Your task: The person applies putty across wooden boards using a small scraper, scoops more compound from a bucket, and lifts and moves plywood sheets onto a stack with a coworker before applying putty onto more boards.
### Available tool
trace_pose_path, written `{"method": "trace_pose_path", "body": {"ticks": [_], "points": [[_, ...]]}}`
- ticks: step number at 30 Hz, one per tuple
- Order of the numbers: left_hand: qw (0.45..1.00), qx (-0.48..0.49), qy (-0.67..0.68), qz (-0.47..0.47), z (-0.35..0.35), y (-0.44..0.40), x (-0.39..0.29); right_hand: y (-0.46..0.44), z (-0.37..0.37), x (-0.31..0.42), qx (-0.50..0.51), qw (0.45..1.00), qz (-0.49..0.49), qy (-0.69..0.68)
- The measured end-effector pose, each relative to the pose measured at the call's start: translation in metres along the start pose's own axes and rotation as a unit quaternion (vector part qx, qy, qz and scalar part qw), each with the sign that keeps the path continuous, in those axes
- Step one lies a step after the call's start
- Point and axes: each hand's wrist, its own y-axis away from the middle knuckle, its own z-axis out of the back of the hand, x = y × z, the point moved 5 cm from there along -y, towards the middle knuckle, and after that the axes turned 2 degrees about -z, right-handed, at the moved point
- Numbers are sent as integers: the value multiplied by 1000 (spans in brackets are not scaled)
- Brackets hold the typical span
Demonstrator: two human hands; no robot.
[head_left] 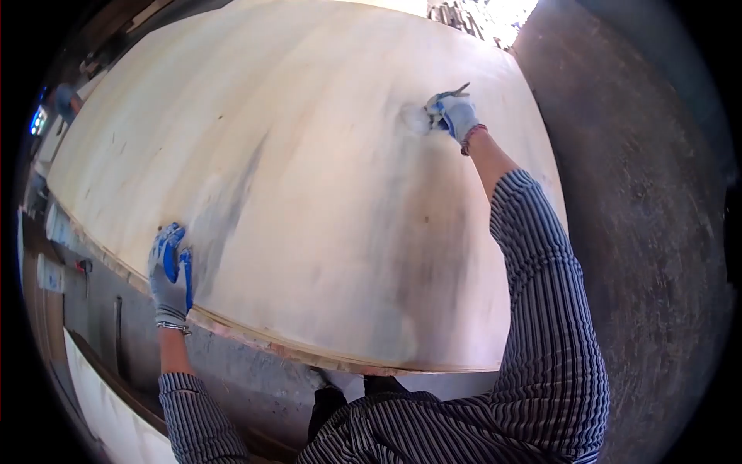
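A large pale sheet of wood veneer or plywood (325, 178) with grey-brown streaks spreads out before me. My right hand (454, 114), in a white and blue work glove, is closed near the far right part of the sheet. A thin dark tool handle (464, 89) sticks out of its grip; the tool's working end is hidden, so its kind cannot be made out. At the near left edge, my left hand (171, 271), gloved likewise, lies on the sheet with fingers stretched forward and thumb apart, holding nothing.
Layered board edges (270, 344) run along the near side of the stack. Grey floor (634, 201) lies to the right. White buckets (51, 272) stand at far left, and another person (67, 102) is in the left background. Another pale board (116, 410) lies at lower left.
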Motion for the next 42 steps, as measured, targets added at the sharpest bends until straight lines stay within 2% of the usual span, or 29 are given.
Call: {"method": "trace_pose_path", "body": {"ticks": [1, 2, 4, 5, 8, 9, 11, 12, 14, 16, 19, 21, 22, 23, 24, 26, 27, 28, 29, 31, 33, 35, 36, 38, 39, 40, 41, 42], "points": [[1000, -7, 1, -13, -3, 2, 1, 2, -1, 12, -174, 965, -10, 195], [1000, -14, 2, -26, -5, 3, 0, -6, -7, 17, -169, 966, -11, 198], [1000, -6, 0, -14, -3, 4, 2, -14, -28, 38, -119, 889, 79, 435], [1000, -7, -5, -14, 0, 5, 4, 1, -44, 44, -117, 853, 127, 492], [1000, -23, 4, -20, 16, 2, 19, 19, -81, 38, -61, 836, 164, 521], [1000, -22, -7, -20, 19, 1, 21, 34, -89, 34, -28, 867, 128, 481], [998, -40, -16, -43, 15, 4, 17, 73, -99, 29, 4, 877, 117, 466], [998, -45, -17, -44, 4, 8, 7, 94, -93, 19, 37, 886, 99, 451], [996, -68, -26, -55, -29, 16, -41, 127, -48, -11, 95, 914, 127, 373], [995, -79, -24, -59, -65, 25, -81, 181, -18, -38, 166, 951, 23, 259], [995, -78, -14, -61, -88, 26, -103, 245, -34, -53, 192, 952, 69, 226], [995, -75, -10, -59, -90, 19, -102, 261, -56, -48, 176, 938, 178, 239], [995, -76, -2, -64, -88, 13, -101, 261, -68, -44, 173, 938, 182, 240], [995, -76, 7, -68, -85, 5, -97, 256, -75, -46, 162, 976, 89, 111], [994, -79, 8, -71, -81, -3, -91, 250, -82, -49, 148, 989, -6, -23], [987, 17, 144, -67, -75, -18, -81, 232, -99, -41, 136, 990, -11, -46], [987, 18, 143, -68, -67, -25, -72, 218, -104, -35, 123, 990, -16, -68], [978, 4, 206, -22, -56, -33, -53, 201, -108, -30, 110, 990, -20, -91], [963, -11, 268, 25, -47, -40, -31, 177, -113, -22, 170, 980, -5, -99], [979, -81, 184, -38, -19, -67, 29, 120, -123, -3, 181, 980, 19, -75], [985, -78, 147, 37, 10, -78, 92, 71, -136, 16, 192, 979, 43, -51], [997, -49, -2, 67, 30, -80, 142, 31, -148, 24, 122, 984, 70, -106], [997, -45, -4, 64, 31, -76, 160, 28, -171, 43, 83, 986, 97, -110], [986, -101, -126, 50, 26, -55, 183, -13, -197, 49, 138, 961, 71, -228], [986, -97, -125, 53, 24, -51, 187, -46, -199, 41, 138, 962, 66, -226], [988, -99, -110, 53, 29, -49, 182, -86, -200, 20, 179, 958, 25, -225], [989, -101, -95, 53, 31, -50, 178, -96, -213, 10, 220, 950, -15, -223], [989, -97, -94, 57, 30, -52, 177, -105, -218, 6, 219, 950, -20, -222]]}}
